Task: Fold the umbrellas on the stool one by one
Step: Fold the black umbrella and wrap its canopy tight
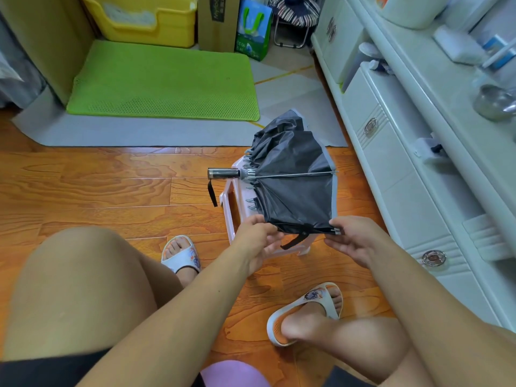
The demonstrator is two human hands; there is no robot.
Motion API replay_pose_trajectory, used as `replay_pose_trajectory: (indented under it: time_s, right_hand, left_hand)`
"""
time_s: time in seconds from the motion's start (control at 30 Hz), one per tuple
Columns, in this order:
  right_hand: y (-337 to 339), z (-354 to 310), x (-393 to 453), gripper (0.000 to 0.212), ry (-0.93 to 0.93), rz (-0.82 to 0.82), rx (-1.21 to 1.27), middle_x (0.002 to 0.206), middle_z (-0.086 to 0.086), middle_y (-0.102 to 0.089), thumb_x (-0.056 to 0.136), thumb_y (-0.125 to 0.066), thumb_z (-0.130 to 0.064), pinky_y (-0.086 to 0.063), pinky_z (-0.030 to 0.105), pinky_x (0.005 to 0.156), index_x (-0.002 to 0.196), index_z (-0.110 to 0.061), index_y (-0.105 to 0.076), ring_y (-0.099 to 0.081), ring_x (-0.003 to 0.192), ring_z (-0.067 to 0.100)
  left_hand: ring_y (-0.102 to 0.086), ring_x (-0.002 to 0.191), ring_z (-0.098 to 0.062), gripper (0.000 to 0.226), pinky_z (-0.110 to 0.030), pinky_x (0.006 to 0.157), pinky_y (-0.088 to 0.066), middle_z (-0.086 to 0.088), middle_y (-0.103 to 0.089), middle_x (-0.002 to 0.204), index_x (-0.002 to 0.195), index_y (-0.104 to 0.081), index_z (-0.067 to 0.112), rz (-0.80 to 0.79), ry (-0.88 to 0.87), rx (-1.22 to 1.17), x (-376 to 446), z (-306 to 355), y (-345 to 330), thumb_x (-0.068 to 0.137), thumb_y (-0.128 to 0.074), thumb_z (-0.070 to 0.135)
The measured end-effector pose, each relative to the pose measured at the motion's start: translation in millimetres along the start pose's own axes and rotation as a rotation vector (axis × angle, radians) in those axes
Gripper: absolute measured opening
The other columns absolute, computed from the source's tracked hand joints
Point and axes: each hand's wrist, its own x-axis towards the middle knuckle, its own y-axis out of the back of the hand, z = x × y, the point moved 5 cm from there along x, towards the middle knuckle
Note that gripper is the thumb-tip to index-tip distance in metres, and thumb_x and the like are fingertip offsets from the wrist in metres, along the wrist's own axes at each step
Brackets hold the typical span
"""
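A collapsed dark grey umbrella (pixel 293 174) lies across a small pink plastic stool (pixel 237 199), its black handle (pixel 223 173) pointing left with a wrist strap hanging down. Its canopy is loose and spread out, with a pale border on the right. My left hand (pixel 255 236) pinches the near edge of the canopy at its left corner. At the near right corner, my right hand (pixel 351 241) holds the same edge by a rib tip. Between the hands a black closure strap (pixel 296 238) dangles from the fabric.
A white cabinet (pixel 391 163) with drawers runs along the right, close to the stool. Beyond it lie a grey rug and a green mat (pixel 164 82), with a yellow bin (pixel 145 18) and boxes behind. My knees and slippered feet sit on the wooden floor.
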Motion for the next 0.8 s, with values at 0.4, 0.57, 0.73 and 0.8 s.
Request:
replay_pose_trajectory:
  time_s: [0.4,0.57,0.73,0.8]
  right_hand:
    - [-2,0,5,0.027,0.061,0.027,-0.063,0.115,0.025,-0.064,0.098,-0.053,0.007,-0.060,0.039,0.071,0.123,-0.004,-0.052,-0.071,0.089,0.032]
    - [1,-4,8,0.020,0.114,0.079,-0.217,0.109,0.017,-0.068,0.100,-0.053,-0.002,-0.062,0.036,0.066,0.118,-0.005,-0.062,-0.070,0.081,0.024]
    - [2,-6,11,0.015,0.203,0.169,-0.309,0.086,0.012,-0.057,0.094,-0.052,-0.004,-0.046,0.041,0.073,0.094,0.009,-0.060,-0.054,0.080,0.027]
    - [1,-12,10,0.015,0.285,0.195,-0.274,0.084,0.010,-0.059,0.093,-0.052,-0.008,-0.045,0.039,0.074,0.088,0.002,-0.062,-0.054,0.081,0.026]
  left_hand:
    - [-0.069,0.094,-0.026,0.052,-0.036,0.086,-0.061,-0.007,-0.055,0.109,0.129,-0.053,0.014,0.117,-0.044,0.063,-2,-2,7,0.090,-0.055,-0.020]
    - [-0.074,0.087,-0.025,0.066,-0.034,0.076,-0.063,-0.012,-0.047,0.132,0.144,-0.048,0.019,0.124,-0.102,0.234,-3,2,17,0.089,-0.063,-0.015]
    - [-0.070,0.073,-0.019,0.035,-0.039,0.079,-0.063,-0.017,-0.061,0.116,0.119,-0.051,0.016,0.179,-0.080,0.263,-2,-4,22,0.094,-0.062,-0.006]
    - [-0.070,0.077,-0.021,0.028,-0.037,0.079,-0.061,-0.017,-0.065,0.109,0.113,-0.052,0.013,0.205,-0.019,0.162,2,-10,27,0.093,-0.063,-0.004]
